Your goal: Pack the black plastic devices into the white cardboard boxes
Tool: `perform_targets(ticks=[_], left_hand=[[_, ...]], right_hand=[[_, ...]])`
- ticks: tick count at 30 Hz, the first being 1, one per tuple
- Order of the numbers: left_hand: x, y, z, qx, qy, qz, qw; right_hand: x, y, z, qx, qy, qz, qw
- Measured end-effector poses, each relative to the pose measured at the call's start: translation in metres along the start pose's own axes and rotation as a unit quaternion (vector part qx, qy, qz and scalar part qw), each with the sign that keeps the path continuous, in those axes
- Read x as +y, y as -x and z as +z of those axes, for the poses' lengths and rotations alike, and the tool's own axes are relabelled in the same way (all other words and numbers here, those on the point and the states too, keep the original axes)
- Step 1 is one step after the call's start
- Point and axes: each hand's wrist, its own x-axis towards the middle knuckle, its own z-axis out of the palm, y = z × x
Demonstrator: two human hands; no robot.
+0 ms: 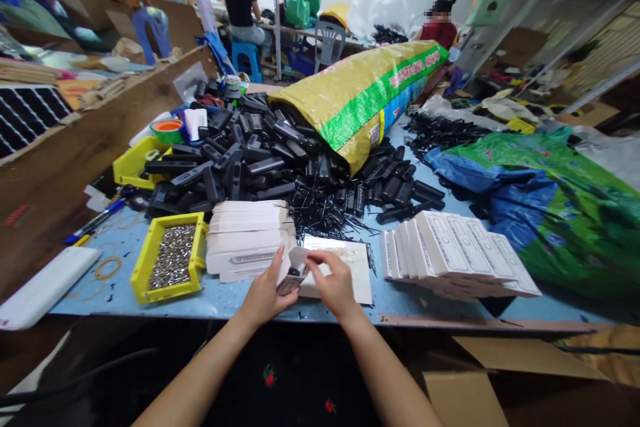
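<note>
My left hand [267,290] is wrapped round a small white cardboard box [289,285], held end-up over the table's front edge. The box's top end stands open, and something black shows inside it. At the raised flap, my right hand [334,278] pinches the cardboard between thumb and fingers. Just behind my left hand lies a stack of flat white box blanks [250,230]. A white sheet [357,267] lies under and behind my right hand. To the right, filled white boxes or closed cartons with printed outlines [453,247] are stacked in rows.
A yellow bin [204,257] holds small metal parts. Behind lies a heap of black plastic cases [240,147], with thin black pieces [325,210] before it and a yellow-green sack [360,93] on top. A green-blue sack [560,207] lies right. Several people sit farther back.
</note>
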Motion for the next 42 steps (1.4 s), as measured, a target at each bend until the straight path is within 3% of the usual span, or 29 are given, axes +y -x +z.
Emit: perform_targets(ticks=[3, 6, 8, 11, 15, 20, 24, 26, 28, 29, 31, 32, 34, 35, 36, 37, 39, 40, 42], left_hand=[[-0.010, -0.001, -0.002, 0.018, 0.012, 0.044, 0.999], [-0.014, -0.003, -0.001, -0.006, 0.032, 0.082, 0.996], [-0.011, -0.006, 0.000, -0.030, 0.067, 0.054, 0.996], [-0.001, -0.010, 0.002, -0.054, 0.128, -0.005, 0.990], [0.005, -0.013, 0.002, -0.062, 0.117, -0.040, 0.990], [0.003, -0.013, 0.006, -0.043, 0.133, -0.042, 0.989], [0.014, -0.004, 0.002, 0.018, 0.220, -0.095, 0.971], [0.013, 0.001, -0.015, -0.007, 0.241, -0.089, 0.966], [-0.001, 0.003, -0.047, 0.048, 0.214, -0.046, 0.974], [-0.012, 0.001, -0.067, 0.114, 0.162, -0.044, 0.979], [-0.039, -0.005, -0.108, 0.215, 0.010, -0.122, 0.969], [-0.053, -0.009, -0.126, 0.212, -0.079, -0.167, 0.960], [-0.080, -0.013, -0.151, 0.144, -0.187, -0.210, 0.949], [-0.093, -0.014, -0.157, 0.105, -0.207, -0.219, 0.948], [-0.105, -0.014, -0.161, 0.076, -0.216, -0.218, 0.949], [-0.115, -0.012, -0.161, 0.058, -0.222, -0.210, 0.950], [-0.133, -0.008, -0.158, 0.055, -0.254, -0.180, 0.949], [-0.139, -0.005, -0.156, 0.053, -0.276, -0.167, 0.945], [-0.144, -0.001, -0.154, 0.028, -0.311, -0.169, 0.935]], right_hand=[[-0.003, 0.007, 0.015, -0.052, 0.073, -0.048, 0.995], [0.010, 0.008, 0.023, -0.014, -0.045, 0.041, 0.998], [0.019, 0.009, 0.030, -0.058, -0.127, 0.070, 0.988], [0.024, 0.013, 0.039, -0.131, -0.160, 0.037, 0.978], [0.024, 0.013, 0.039, -0.106, -0.174, 0.084, 0.975], [0.028, 0.022, 0.038, -0.128, -0.085, -0.026, 0.988], [0.019, 0.050, 0.041, -0.145, 0.003, 0.032, 0.989], [0.004, 0.058, 0.022, -0.143, 0.064, 0.021, 0.987], [-0.015, 0.055, -0.024, -0.073, 0.128, -0.029, 0.989], [-0.024, 0.050, -0.059, 0.021, 0.173, -0.044, 0.984], [-0.035, 0.033, -0.143, 0.213, 0.294, -0.023, 0.931], [-0.035, 0.023, -0.188, 0.278, 0.353, -0.016, 0.893], [-0.025, 0.006, -0.269, 0.367, 0.450, 0.033, 0.813], [-0.017, 0.000, -0.299, 0.385, 0.473, 0.085, 0.788], [-0.009, -0.003, -0.321, 0.365, 0.470, 0.150, 0.789], [-0.003, -0.005, -0.333, 0.333, 0.455, 0.196, 0.802], [0.001, -0.005, -0.327, 0.320, 0.443, 0.195, 0.814], [0.000, -0.005, -0.311, 0.347, 0.444, 0.149, 0.812], [-0.006, -0.011, -0.259, 0.418, 0.426, 0.031, 0.802]])
